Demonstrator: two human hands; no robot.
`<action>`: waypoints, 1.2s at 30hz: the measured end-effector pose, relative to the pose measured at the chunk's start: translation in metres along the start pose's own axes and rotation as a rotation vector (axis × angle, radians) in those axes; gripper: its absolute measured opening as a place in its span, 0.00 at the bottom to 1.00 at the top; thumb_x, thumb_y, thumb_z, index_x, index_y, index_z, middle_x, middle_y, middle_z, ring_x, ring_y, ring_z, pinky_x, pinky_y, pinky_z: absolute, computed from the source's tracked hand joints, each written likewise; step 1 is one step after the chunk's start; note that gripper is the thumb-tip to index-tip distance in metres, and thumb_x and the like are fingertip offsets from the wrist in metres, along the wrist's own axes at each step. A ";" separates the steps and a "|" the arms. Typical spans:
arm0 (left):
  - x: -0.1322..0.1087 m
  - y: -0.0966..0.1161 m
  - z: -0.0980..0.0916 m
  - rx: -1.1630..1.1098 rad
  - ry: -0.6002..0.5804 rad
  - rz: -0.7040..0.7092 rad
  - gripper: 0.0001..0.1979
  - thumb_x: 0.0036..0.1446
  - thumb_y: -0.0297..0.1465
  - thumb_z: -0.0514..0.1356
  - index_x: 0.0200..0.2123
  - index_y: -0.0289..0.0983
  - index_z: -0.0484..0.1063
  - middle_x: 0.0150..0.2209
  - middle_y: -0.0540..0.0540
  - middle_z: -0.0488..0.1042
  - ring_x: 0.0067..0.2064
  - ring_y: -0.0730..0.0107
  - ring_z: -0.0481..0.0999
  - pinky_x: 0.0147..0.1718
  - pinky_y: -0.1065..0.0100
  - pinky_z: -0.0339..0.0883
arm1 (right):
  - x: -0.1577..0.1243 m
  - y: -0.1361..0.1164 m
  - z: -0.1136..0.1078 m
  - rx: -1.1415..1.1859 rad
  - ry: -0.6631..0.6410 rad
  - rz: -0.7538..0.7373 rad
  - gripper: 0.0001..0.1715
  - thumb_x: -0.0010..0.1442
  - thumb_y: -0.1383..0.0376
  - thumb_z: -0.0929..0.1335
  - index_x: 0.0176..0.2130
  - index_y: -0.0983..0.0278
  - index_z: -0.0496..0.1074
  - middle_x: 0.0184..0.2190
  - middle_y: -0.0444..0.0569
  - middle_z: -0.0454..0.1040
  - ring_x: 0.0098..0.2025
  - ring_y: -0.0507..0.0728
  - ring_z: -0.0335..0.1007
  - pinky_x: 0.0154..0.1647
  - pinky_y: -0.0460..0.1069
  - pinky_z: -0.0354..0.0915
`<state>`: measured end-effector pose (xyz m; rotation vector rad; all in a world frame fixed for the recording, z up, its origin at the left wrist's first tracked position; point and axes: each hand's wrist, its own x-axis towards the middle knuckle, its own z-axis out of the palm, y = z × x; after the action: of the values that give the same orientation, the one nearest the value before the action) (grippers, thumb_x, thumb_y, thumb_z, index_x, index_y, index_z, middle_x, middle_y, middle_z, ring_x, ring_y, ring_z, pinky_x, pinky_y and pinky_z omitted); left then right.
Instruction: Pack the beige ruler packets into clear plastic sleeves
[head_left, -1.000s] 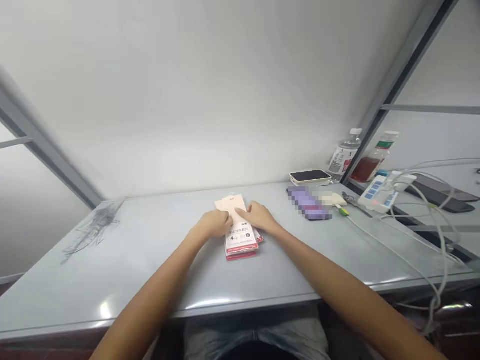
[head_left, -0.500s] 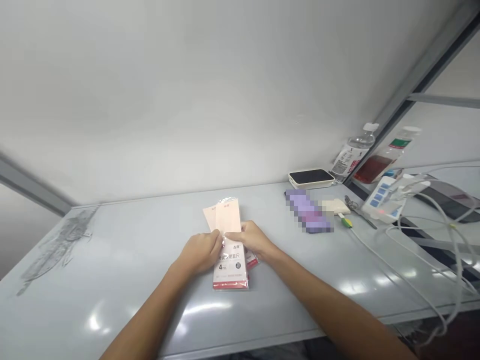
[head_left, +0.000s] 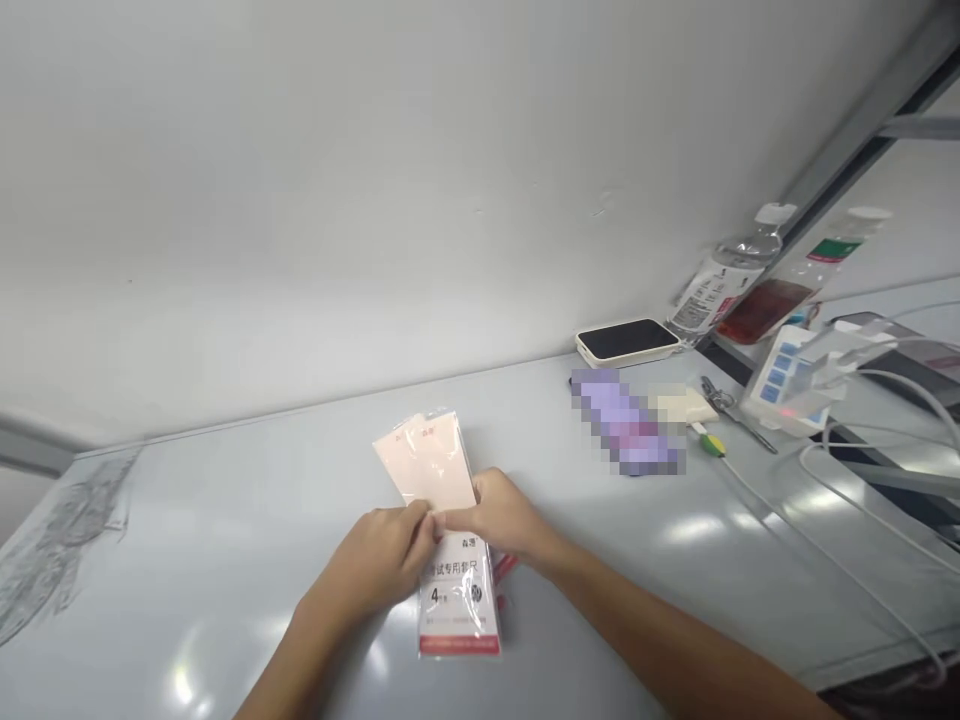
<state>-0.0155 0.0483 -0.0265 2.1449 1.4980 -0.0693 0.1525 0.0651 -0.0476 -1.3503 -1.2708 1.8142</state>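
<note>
Packets [head_left: 458,590], slightly fanned, long axes toward wall [head_left: 360,220]

Left hand [head_left: 379,556] and right hand [head_left: 506,515] partly hide the packets [head_left: 459,615]; pixelation blurs the purple object [head_left: 624,422]

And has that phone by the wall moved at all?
No, in no direction: the phone sits at the same place along the wall, beside the clear bottle; the view shifted instead.
</note>
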 end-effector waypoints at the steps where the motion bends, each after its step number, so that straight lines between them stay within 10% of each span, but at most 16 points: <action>1: 0.000 -0.001 0.000 -0.014 -0.013 -0.002 0.16 0.58 0.38 0.38 0.24 0.41 0.57 0.21 0.49 0.68 0.21 0.69 0.63 0.22 0.68 0.48 | 0.000 0.000 -0.001 0.010 -0.019 -0.003 0.08 0.41 0.64 0.69 0.25 0.67 0.73 0.25 0.47 0.73 0.25 0.52 0.67 0.22 0.43 0.59; 36: -0.002 0.002 0.002 -0.003 0.030 0.131 0.11 0.54 0.33 0.45 0.21 0.37 0.54 0.16 0.53 0.59 0.17 0.78 0.52 0.17 0.72 0.44 | -0.018 -0.006 0.002 -0.333 0.084 -0.010 0.13 0.43 0.65 0.64 0.15 0.64 0.55 0.13 0.40 0.55 0.16 0.46 0.50 0.14 0.43 0.43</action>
<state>-0.0140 0.0452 -0.0266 2.2448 1.3686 0.0109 0.1561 0.0519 -0.0345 -1.5724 -1.5807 1.5685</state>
